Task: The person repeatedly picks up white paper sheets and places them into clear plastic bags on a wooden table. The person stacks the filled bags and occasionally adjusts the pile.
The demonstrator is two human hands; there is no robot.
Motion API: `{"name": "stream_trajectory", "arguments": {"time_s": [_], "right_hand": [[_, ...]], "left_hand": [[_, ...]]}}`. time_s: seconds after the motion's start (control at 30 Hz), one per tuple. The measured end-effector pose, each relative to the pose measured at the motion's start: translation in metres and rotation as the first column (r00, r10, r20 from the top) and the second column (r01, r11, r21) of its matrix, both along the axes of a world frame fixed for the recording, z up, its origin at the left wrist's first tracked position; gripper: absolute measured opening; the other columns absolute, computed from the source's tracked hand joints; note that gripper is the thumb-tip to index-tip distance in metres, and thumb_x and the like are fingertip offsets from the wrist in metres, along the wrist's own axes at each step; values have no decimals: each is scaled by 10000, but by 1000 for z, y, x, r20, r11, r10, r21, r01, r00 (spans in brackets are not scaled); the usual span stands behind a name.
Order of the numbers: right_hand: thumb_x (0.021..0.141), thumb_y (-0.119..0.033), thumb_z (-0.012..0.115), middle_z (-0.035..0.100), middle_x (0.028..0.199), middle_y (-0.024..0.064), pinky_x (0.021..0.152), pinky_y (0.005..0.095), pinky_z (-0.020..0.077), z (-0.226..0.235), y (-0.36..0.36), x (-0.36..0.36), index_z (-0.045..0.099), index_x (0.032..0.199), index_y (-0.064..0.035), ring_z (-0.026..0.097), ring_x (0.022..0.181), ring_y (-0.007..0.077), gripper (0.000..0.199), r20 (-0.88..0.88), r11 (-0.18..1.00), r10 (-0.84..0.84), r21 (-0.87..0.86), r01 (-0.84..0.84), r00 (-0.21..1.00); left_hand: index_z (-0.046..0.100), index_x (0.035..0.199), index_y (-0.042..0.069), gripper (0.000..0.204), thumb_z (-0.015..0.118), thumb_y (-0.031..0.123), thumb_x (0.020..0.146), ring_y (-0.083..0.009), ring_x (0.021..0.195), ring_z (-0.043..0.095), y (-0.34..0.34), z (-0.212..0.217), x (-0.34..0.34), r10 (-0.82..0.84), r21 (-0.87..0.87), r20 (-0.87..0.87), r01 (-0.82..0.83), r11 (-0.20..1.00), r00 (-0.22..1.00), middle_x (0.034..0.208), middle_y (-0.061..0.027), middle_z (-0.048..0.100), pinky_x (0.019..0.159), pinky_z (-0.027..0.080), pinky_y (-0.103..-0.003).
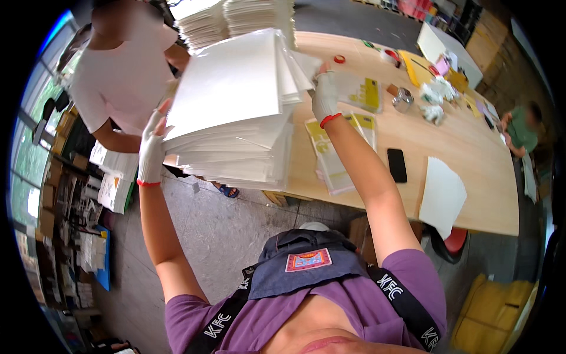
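Note:
A thick stack of white sheets (236, 112) sits at the near-left end of a long wooden table (448, 147). My left hand (152, 147), in a white glove with a red cuff, presses flat against the stack's left side. My right hand (325, 94), gloved the same way, rests against the stack's right edge near the top sheets. Both arms reach forward around the stack. More piles of white sheets (236, 20) stand behind it.
Another person in a pale shirt (121, 71) stands at the far left of the stack. Yellow-printed clear bags (339, 153), a black phone (397, 165), a white sheet (442, 194), tape rolls and a metal tin (402, 99) lie on the table. A seated person (522, 130) is at the far right.

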State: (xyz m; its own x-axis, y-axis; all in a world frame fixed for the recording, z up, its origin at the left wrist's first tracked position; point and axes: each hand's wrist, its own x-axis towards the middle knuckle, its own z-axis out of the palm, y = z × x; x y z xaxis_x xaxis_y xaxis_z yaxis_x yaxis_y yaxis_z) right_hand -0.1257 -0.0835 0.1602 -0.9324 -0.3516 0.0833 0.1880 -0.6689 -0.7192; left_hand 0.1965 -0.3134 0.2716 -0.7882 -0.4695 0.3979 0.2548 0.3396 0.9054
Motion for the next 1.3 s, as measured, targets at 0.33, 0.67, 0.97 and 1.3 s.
{"name": "stream_trajectory", "arguments": {"time_s": [0.33,0.67,0.97,1.3], "right_hand": [[868,-168,468,574,696,18,466,252,446,-184,304,137,577,951,-113,527,540,98,147,204,676,-703,488,552,681],[931,-245,434,629,748,121,348,226,412,-227,475,157,499,976,-59,531,466,146,202,561,728,-679,599,333,474],[899,-248,516,583,733,5,433,193,419,-224,462,187,561,898,-105,485,504,103,149,661,914,-391,198,353,640],[838,-94,537,586,990,31,540,231,465,-209,533,241,454,1219,-112,577,721,131,391,164,789,-607,238,566,778]], "left_hand": [[420,1266,-21,429,454,254,939,-238,1137,479,11,-216,64,528,348,-23,-489,800,849,1225,-182,499,936,412,-369],[575,1125,63,315,552,70,811,-228,793,590,240,-342,-13,-272,-321,456,442,838,848,918,-128,616,684,469,-323],[543,1011,90,324,647,206,726,-296,926,547,326,-276,-159,5,-758,559,508,408,829,984,-123,558,769,462,-400],[541,970,129,272,619,148,710,-279,961,532,268,-292,-175,124,-771,567,472,428,814,981,-85,559,774,471,-411]]}}
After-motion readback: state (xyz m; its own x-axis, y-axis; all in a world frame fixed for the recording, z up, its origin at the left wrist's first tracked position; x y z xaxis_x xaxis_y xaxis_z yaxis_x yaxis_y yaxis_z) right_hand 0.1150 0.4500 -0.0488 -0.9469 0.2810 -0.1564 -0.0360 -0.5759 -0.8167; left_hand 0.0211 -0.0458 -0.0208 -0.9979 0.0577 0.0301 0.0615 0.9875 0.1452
